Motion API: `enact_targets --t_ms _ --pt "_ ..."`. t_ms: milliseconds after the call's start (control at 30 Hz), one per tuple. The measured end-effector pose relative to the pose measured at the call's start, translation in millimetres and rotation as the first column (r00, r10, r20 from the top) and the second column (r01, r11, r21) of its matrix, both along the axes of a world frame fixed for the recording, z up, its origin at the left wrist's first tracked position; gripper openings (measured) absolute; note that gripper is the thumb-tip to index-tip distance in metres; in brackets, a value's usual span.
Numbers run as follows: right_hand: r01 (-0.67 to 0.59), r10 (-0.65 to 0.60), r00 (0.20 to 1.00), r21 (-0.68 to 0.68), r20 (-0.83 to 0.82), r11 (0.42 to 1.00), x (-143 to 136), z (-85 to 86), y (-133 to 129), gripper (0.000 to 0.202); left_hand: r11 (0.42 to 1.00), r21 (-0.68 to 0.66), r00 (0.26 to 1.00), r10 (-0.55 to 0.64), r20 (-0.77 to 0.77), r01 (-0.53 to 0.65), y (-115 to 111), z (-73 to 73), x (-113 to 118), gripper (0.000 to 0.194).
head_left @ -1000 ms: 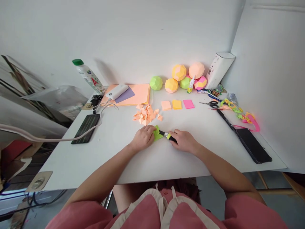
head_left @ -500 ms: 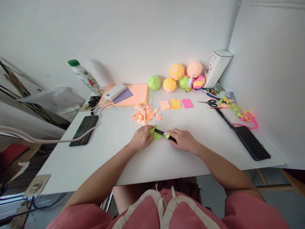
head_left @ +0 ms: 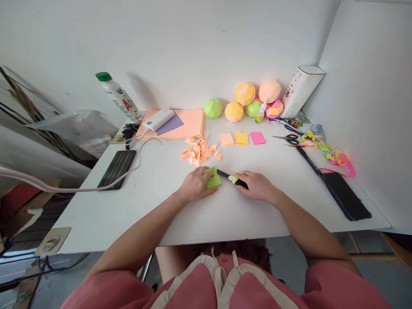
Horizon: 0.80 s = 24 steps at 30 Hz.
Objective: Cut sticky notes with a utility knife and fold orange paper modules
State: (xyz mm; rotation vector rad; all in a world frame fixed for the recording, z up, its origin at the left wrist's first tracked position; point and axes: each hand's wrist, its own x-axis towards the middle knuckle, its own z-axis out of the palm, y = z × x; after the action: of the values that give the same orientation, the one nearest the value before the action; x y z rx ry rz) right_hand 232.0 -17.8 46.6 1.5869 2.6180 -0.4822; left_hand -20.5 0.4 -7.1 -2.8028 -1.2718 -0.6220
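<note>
A small green paper (head_left: 213,179) lies near the table's middle, with my left hand (head_left: 196,184) closed on its left side. My right hand (head_left: 257,185) grips the black and yellow handle of a cutter knife (head_left: 224,174). The knife's dark blade points left, its tip by the paper's right edge. Behind my left hand lies a heap of folded peach paper pieces (head_left: 198,151). Farther back are a peach paper stack (head_left: 227,139), a yellow one (head_left: 241,138) and a pink one (head_left: 258,137).
Paper balls (head_left: 234,112) and a glue bottle (head_left: 261,111) stand by the wall. Scissors (head_left: 289,138) and a black case (head_left: 346,195) lie right. A phone (head_left: 117,169), power bank (head_left: 159,119), cable and leaning white bottle (head_left: 120,99) are left.
The knife has moved right, off the green paper, whose surface now shows more. The view has shifted slightly.
</note>
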Motion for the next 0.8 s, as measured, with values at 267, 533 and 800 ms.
enact_targets --t_ms 267,533,800 --pt "-0.124 0.091 0.977 -0.166 -0.191 0.978 26 7.3 15 0.042 1.0 0.009 1.0 0.019 -0.006 -0.019 1 -1.5 0 0.032" --pt "-0.261 0.166 0.935 -0.295 -0.312 0.919 42 10.5 23 0.043 1.0 -0.012 0.999 0.013 -0.04 -0.014 -1 3.3 0 0.03" --pt "-0.291 0.194 0.929 -0.297 -0.315 0.909 42 11.9 21 0.042 0.999 -0.043 0.999 0.014 -0.039 -0.016 -1 5.1 0 0.03"
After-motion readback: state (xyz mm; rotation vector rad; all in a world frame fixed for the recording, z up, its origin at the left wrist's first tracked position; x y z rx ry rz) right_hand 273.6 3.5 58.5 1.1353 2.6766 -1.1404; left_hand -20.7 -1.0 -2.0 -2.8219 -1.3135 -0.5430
